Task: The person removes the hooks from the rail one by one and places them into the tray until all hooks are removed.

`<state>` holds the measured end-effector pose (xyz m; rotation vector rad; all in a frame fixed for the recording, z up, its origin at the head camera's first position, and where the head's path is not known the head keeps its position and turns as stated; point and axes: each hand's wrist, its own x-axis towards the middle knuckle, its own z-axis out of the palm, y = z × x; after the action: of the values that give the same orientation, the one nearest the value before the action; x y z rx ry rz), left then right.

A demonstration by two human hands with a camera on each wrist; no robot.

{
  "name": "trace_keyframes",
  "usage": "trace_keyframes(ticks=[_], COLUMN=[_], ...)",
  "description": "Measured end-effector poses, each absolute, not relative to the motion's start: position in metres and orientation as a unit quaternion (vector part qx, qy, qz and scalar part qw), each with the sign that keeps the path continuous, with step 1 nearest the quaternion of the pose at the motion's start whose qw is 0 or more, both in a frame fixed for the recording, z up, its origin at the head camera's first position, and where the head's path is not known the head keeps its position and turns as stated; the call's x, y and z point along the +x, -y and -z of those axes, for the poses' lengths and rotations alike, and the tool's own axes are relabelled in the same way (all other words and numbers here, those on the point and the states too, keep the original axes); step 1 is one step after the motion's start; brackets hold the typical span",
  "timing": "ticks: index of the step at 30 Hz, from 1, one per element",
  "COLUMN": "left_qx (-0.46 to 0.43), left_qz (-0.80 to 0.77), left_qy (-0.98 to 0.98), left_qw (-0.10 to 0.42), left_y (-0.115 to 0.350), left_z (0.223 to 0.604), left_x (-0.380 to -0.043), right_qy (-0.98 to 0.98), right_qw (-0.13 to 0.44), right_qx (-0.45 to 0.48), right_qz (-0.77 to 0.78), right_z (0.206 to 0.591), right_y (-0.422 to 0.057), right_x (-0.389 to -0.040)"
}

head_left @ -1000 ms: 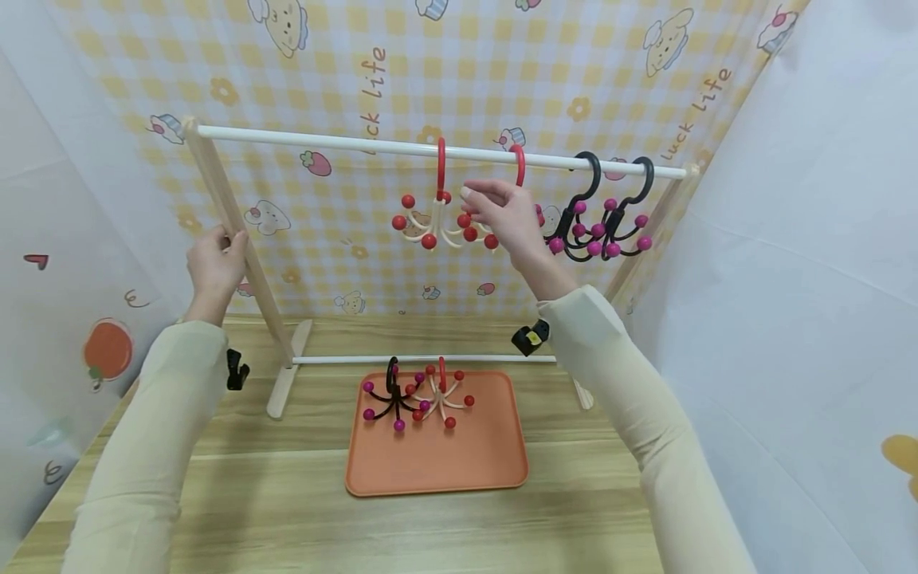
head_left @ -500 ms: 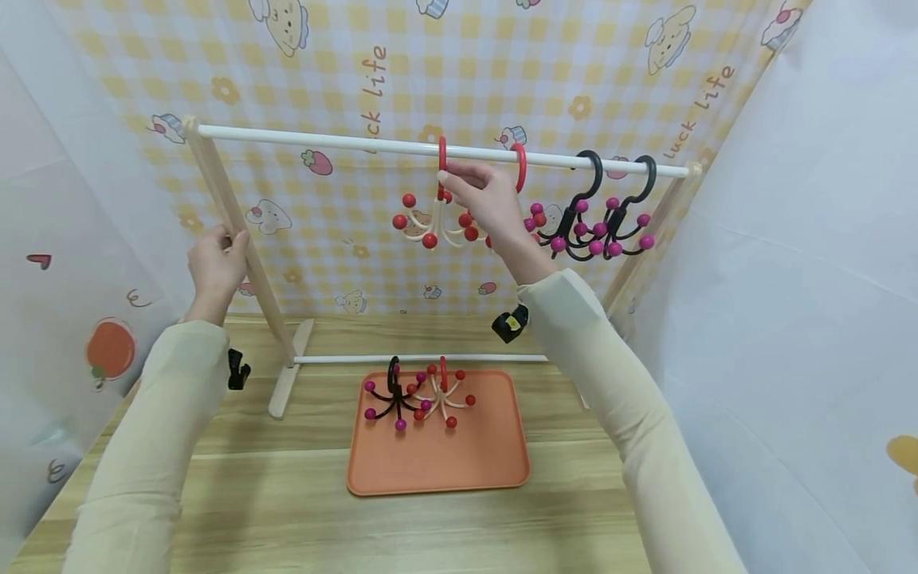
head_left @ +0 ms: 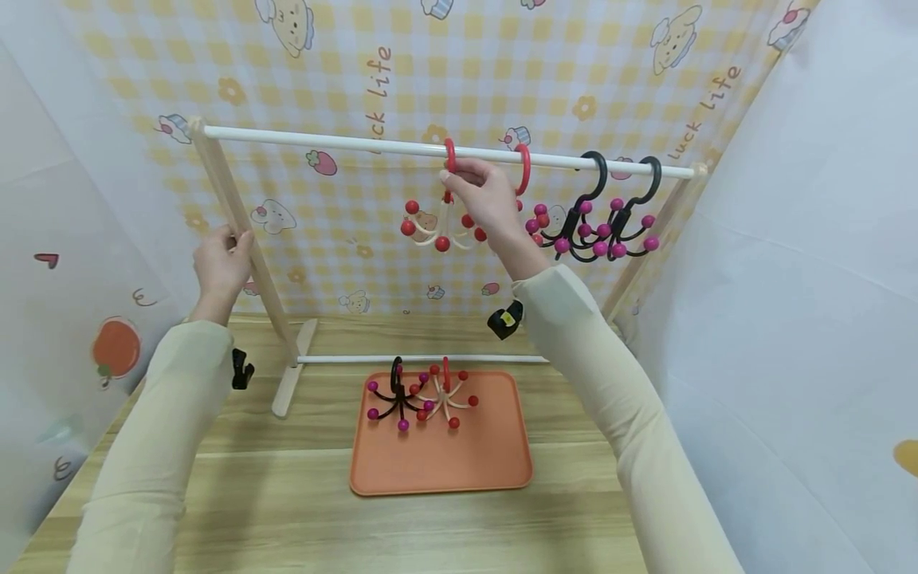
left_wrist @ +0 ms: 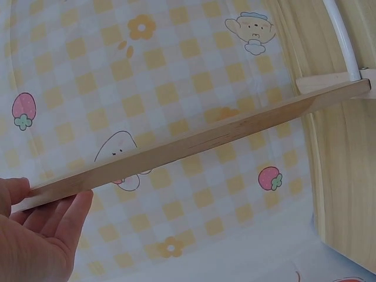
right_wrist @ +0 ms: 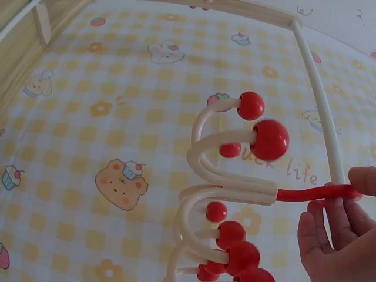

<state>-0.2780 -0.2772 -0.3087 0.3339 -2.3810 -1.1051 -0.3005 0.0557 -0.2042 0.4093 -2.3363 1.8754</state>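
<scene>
My right hand (head_left: 489, 199) pinches the red hook (right_wrist: 320, 192) of a cream hanger (right_wrist: 247, 189) with red balls on its curved prongs. That hook sits over the white top rail (head_left: 323, 142) of a rack. My left hand (head_left: 221, 263) grips the rack's left wooden post (left_wrist: 176, 150), thumb on one side and fingers on the other in the left wrist view. Right of my right hand hangs a second red-hooked hanger (head_left: 524, 163), partly hidden by the hand. Beyond it are two black hangers (head_left: 571, 223) with magenta balls.
On the wooden table (head_left: 287, 494) lies an orange tray (head_left: 445, 466). It bears a black hanger (head_left: 400, 395) with magenta balls and a cream hanger (head_left: 445, 395) with red balls, overlapping. A white lower bar (head_left: 344, 359) runs behind the tray; a checked cloth (head_left: 344, 215) hangs behind the rack.
My right hand has moved left from between the two red hooks and taken hold of the left one. That hanger now sways slightly to the right. My left hand stays on the post.
</scene>
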Motion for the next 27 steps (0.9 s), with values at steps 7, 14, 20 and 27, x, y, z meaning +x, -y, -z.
trace_keyframes(ticks=[7,14,20,27], left_qx=[0.122,0.115,0.11,0.121], left_qz=[0.402,0.398,0.401,0.402], left_qy=[0.872,0.875,0.875,0.873], left_qw=[0.25,0.25,0.249,0.248], left_y=[0.2769,0.2772,0.2766,0.2749], left_z=[0.3088,0.3102,0.3116,0.3101], left_x=[-0.2792,-0.279,-0.2782,-0.2762], right_qy=[0.778,0.768,0.75,0.716], right_qw=[0.088,0.085,0.088,0.106], right_qx=[0.13,0.124,0.124,0.145], right_qz=[-0.609,-0.623,-0.644,-0.675], right_z=[0.2039,0.2032,0.2022,0.1982], right_y=[-0.0613,-0.0609,-0.06,-0.0592], right_x=[-0.3018,-0.3021,-0.3016,-0.2981])
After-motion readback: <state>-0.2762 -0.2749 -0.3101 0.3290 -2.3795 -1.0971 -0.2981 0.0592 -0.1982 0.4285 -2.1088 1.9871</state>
